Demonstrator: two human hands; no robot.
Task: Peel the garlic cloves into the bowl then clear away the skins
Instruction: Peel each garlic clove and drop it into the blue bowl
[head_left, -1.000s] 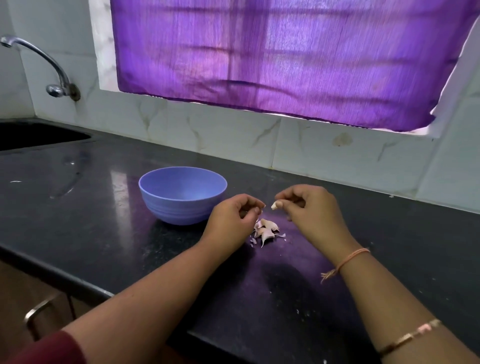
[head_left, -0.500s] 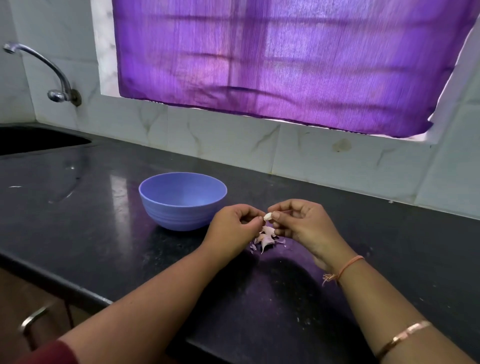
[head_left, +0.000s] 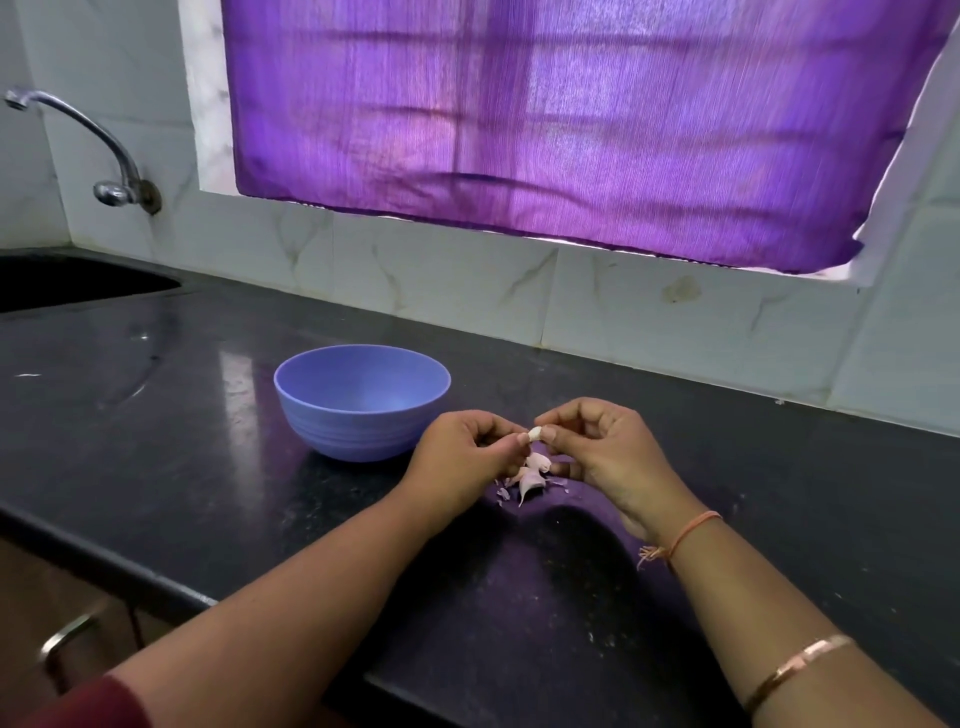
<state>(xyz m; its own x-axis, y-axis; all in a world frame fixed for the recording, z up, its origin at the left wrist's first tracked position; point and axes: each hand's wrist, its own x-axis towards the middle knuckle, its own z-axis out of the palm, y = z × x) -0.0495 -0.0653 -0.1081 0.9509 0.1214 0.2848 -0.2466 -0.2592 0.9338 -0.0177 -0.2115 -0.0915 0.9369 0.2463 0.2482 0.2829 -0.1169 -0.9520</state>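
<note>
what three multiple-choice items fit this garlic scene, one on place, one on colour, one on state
1. Where is the bowl? A in the sink; B on the countertop, left of the left hand; C on the windowsill.
2. What colour is the bowl? A red; B green; C blue.
3. How is the garlic clove? A lying in the bowl; B lying alone on the countertop; C pinched between both hands.
1 B, it stands on the dark countertop. 2 C, its wall is blue. 3 C, left hand and right hand pinch it above the garlic pile.
</note>
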